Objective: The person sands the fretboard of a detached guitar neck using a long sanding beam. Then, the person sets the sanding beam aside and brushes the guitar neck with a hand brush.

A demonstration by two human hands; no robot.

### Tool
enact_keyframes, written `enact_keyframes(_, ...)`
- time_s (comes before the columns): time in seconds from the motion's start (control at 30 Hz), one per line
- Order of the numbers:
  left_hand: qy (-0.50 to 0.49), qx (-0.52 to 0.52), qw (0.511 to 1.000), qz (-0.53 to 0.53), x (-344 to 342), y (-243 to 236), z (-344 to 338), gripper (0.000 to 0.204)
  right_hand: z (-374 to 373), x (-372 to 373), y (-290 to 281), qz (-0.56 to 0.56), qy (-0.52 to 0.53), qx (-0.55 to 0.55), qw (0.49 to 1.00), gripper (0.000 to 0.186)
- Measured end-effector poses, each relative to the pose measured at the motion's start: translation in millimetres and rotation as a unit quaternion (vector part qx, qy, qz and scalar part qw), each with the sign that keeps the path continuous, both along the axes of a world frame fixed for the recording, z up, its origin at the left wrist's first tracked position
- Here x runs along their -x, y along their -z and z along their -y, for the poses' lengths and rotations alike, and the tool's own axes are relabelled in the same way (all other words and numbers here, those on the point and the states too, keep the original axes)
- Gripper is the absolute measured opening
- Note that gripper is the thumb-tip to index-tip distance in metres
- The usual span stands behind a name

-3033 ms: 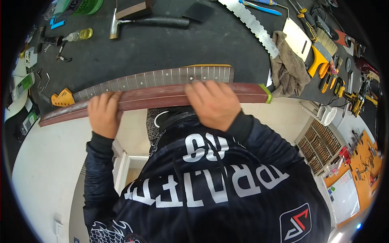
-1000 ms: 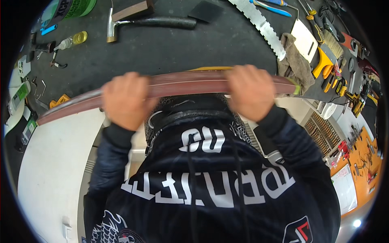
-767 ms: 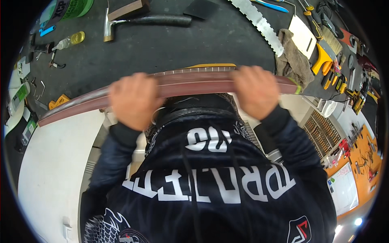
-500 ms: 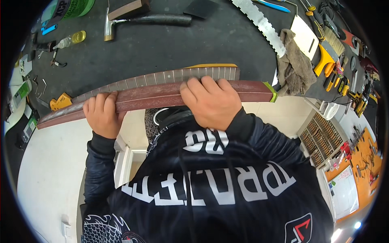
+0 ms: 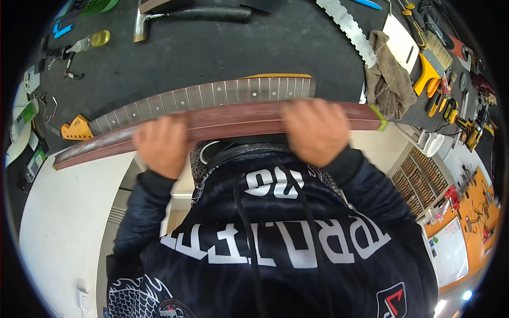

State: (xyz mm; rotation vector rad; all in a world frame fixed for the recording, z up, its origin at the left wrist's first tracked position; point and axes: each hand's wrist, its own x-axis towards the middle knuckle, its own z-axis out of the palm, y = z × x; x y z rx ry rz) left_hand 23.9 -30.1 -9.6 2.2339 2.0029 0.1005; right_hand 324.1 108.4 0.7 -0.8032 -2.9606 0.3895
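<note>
My left hand [image 5: 161, 146] and my right hand [image 5: 315, 130], both slightly blurred, are wrapped over a long reddish-brown bar [image 5: 236, 119] with a whitish streaked surface and a yellow-green right end. The bar lies along the bench's front edge, just on the near side of a guitar neck. That neck has a dark fretboard [image 5: 199, 95] with metal frets and dot inlays, and a yellow-orange headstock [image 5: 77, 127] at its left. The bar covers part of the fretboard's near side.
On the dark bench [image 5: 196, 53] are a hammer [image 5: 191, 15], an oil bottle [image 5: 95, 41], a notched steel straightedge [image 5: 347, 32], a brown rag [image 5: 389, 79] and assorted hand tools [image 5: 440, 100]. A parts organiser [image 5: 419, 180] and an orange tool board [image 5: 474, 217] show lower right.
Both hands and the bar have shifted right since half a second ago, after moving left and toward my body just before. Slightly more of the bar now reaches past the fretboard's right end.
</note>
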Motion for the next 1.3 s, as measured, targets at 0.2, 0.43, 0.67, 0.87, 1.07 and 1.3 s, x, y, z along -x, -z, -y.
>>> enact_keyframes(0.2,0.032,-0.001,0.999,0.016,-27,0,-19,0.056,-7,-28,-3,0.025,0.026,-0.001,0.999,0.024)
enact_keyframes(0.43,0.014,0.013,1.0,0.01,-22,-4,-21,0.057,-19,-20,-1,0.017,0.006,0.014,1.0,0.023)
enact_keyframes(0.67,0.033,-0.004,0.999,0.003,40,1,-18,0.043,0,39,-4,-0.008,0.035,0.05,0.998,0.019)
enact_keyframes(0.87,0.016,0.017,0.999,0.035,-36,-12,-52,0.055,-46,-32,-2,0.008,0.017,0.019,1.0,0.027)
enact_keyframes(1.07,0.023,0.022,0.999,0.023,45,-1,-32,0.052,-16,43,-7,-0.001,0.029,0.034,0.999,0.023)
enact_keyframes(1.3,0.039,0.021,0.995,0.093,-59,-15,-84,0.052,-69,-51,-12,0.047,0.022,0.035,0.998,0.024)
